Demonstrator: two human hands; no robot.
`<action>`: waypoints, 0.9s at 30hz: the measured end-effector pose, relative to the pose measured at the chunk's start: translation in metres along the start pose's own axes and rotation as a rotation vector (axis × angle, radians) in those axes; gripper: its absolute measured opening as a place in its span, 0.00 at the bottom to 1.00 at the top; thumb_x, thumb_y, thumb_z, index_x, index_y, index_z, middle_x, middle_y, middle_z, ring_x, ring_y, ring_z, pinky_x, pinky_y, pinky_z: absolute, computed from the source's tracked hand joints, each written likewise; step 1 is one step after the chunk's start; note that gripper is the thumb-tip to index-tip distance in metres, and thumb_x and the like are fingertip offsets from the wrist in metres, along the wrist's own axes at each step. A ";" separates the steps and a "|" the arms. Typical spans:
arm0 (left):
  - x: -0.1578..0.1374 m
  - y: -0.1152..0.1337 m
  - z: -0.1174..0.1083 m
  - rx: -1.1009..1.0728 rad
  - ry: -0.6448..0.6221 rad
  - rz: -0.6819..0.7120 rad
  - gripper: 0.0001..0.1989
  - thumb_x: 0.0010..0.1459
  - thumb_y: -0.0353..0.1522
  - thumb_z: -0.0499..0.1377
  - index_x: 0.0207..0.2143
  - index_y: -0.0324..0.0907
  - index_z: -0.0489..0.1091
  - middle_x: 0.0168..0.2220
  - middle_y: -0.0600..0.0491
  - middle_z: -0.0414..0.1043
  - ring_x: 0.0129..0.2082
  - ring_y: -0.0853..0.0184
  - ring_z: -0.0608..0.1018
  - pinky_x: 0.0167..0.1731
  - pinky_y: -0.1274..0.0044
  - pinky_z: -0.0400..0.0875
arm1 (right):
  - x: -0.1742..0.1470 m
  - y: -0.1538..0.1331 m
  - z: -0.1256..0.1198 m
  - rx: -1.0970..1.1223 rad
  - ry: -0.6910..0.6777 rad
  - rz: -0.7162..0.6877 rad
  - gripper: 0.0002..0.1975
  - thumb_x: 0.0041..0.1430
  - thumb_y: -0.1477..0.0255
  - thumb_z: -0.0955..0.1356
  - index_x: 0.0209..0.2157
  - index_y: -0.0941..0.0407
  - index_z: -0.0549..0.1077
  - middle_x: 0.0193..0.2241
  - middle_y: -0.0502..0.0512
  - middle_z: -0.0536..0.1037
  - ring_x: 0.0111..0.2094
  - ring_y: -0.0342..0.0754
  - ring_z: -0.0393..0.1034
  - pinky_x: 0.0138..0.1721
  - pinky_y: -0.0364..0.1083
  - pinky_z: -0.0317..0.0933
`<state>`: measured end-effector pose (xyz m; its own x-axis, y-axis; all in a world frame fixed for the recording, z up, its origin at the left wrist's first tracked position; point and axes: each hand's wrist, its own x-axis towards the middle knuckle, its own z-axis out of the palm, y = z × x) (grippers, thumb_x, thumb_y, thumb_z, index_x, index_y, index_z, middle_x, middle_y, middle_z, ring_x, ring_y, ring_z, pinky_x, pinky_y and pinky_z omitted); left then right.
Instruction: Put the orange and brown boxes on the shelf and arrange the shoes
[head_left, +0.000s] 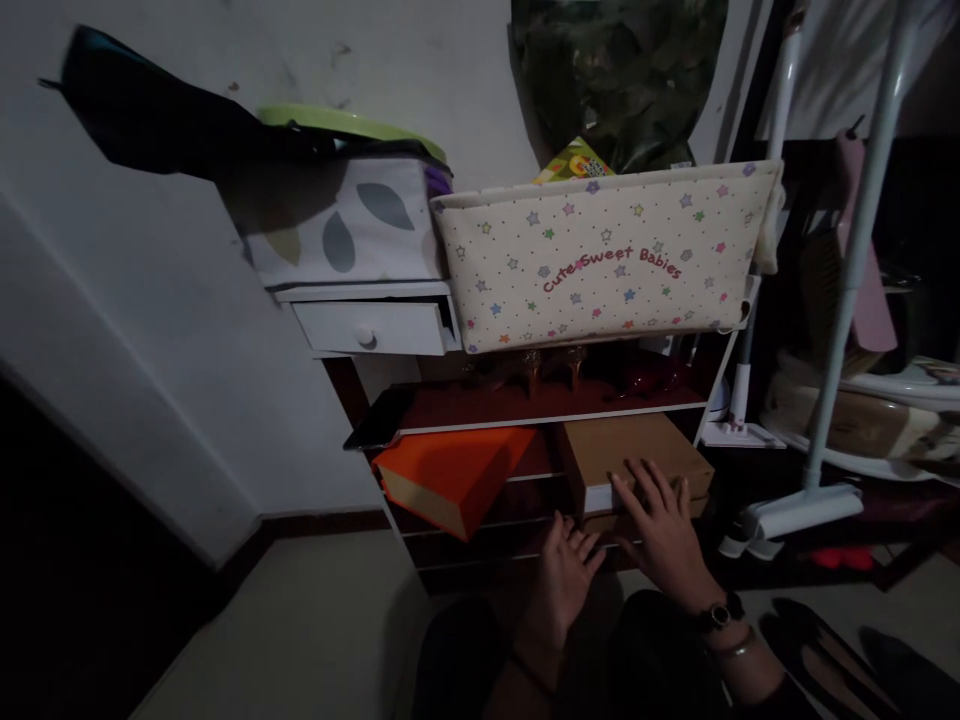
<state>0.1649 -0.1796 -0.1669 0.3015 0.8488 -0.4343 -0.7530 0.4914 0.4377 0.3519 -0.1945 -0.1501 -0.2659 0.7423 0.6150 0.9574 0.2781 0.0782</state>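
A brown cardboard box [626, 440] lies on a lower tier of the shoe rack [517, 405], with a white label on its front corner. Over that box's front edge my right hand [664, 535] rests with its fingers spread, a watch and a bangle on the wrist. Just below and left of the box, my left hand [564, 578] is held with its fingers apart and palm turned inward, holding nothing. To the left, an orange box [457, 470] sits at an angle and juts out past the shelf edge.
A star-patterned fabric bin [607, 260] and a leaf-print box [345, 225] stand on top. The small white drawer [367, 328] is slightly out. At right stand a long-handled mop [847, 290] and stacked basins [840, 415]. Black shoes [825, 655] lie on the floor.
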 end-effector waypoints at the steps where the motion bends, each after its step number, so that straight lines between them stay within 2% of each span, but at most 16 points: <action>1: -0.001 0.000 -0.001 -0.007 -0.003 0.000 0.22 0.71 0.47 0.52 0.55 0.41 0.67 0.61 0.39 0.69 0.69 0.49 0.69 0.66 0.59 0.66 | -0.001 0.000 0.000 -0.006 -0.001 0.001 0.44 0.64 0.70 0.72 0.76 0.49 0.52 0.76 0.67 0.55 0.76 0.71 0.45 0.69 0.79 0.42; 5: -0.007 -0.002 -0.007 -0.035 -0.005 0.004 0.19 0.71 0.47 0.53 0.51 0.41 0.68 0.56 0.40 0.71 0.63 0.50 0.74 0.63 0.62 0.69 | -0.006 -0.001 0.006 -0.024 0.037 -0.018 0.40 0.63 0.67 0.74 0.74 0.48 0.59 0.74 0.68 0.60 0.74 0.72 0.50 0.69 0.81 0.39; 11: -0.024 -0.012 -0.018 -0.070 0.015 -0.026 0.21 0.70 0.47 0.55 0.54 0.41 0.68 0.56 0.39 0.71 0.56 0.51 0.78 0.59 0.62 0.72 | -0.021 -0.005 0.011 -0.041 0.114 -0.119 0.31 0.61 0.65 0.76 0.64 0.41 0.71 0.69 0.64 0.68 0.69 0.70 0.57 0.68 0.83 0.33; 13: -0.030 -0.016 -0.024 -0.076 0.007 -0.029 0.22 0.70 0.47 0.55 0.56 0.42 0.68 0.58 0.39 0.72 0.56 0.52 0.79 0.60 0.62 0.70 | -0.026 -0.007 0.010 -0.030 0.128 -0.138 0.28 0.61 0.63 0.77 0.62 0.40 0.73 0.68 0.62 0.69 0.68 0.69 0.58 0.68 0.83 0.34; 16: -0.036 -0.020 -0.033 -0.087 -0.042 -0.044 0.23 0.69 0.47 0.56 0.58 0.43 0.68 0.57 0.39 0.74 0.54 0.52 0.80 0.61 0.61 0.69 | -0.038 -0.010 0.005 -0.016 0.131 -0.160 0.30 0.60 0.65 0.77 0.63 0.37 0.72 0.70 0.61 0.65 0.67 0.69 0.59 0.68 0.82 0.36; 20: -0.037 -0.025 -0.044 -0.125 -0.182 -0.087 0.27 0.68 0.49 0.57 0.61 0.41 0.69 0.60 0.36 0.76 0.59 0.49 0.79 0.64 0.57 0.64 | -0.063 -0.016 -0.010 0.019 0.148 -0.196 0.32 0.60 0.67 0.77 0.63 0.32 0.71 0.71 0.59 0.62 0.66 0.68 0.60 0.68 0.83 0.36; 22: -0.034 -0.028 -0.046 -0.157 -0.243 -0.096 0.28 0.68 0.51 0.57 0.60 0.41 0.72 0.60 0.37 0.77 0.62 0.46 0.77 0.66 0.54 0.62 | -0.078 -0.018 -0.023 0.008 0.144 -0.236 0.34 0.59 0.72 0.76 0.63 0.32 0.71 0.71 0.59 0.63 0.66 0.67 0.61 0.68 0.83 0.36; 24: -0.030 -0.032 -0.048 -0.181 -0.259 -0.121 0.29 0.67 0.53 0.56 0.57 0.40 0.74 0.58 0.37 0.78 0.63 0.45 0.76 0.67 0.52 0.61 | -0.094 -0.018 -0.039 -0.004 0.141 -0.285 0.37 0.56 0.76 0.75 0.63 0.32 0.72 0.70 0.60 0.64 0.66 0.67 0.62 0.68 0.82 0.37; 27: -0.028 -0.041 -0.050 -0.178 -0.239 -0.139 0.30 0.66 0.55 0.57 0.54 0.40 0.76 0.58 0.38 0.79 0.63 0.45 0.76 0.66 0.53 0.64 | -0.124 -0.015 -0.061 0.023 0.168 -0.350 0.38 0.56 0.76 0.75 0.63 0.28 0.71 0.68 0.57 0.69 0.64 0.67 0.66 0.69 0.82 0.39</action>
<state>0.1586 -0.2332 -0.2119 0.5213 0.8081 -0.2742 -0.7790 0.5818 0.2337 0.3770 -0.3276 -0.1794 -0.5519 0.4908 0.6742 0.8090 0.5115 0.2898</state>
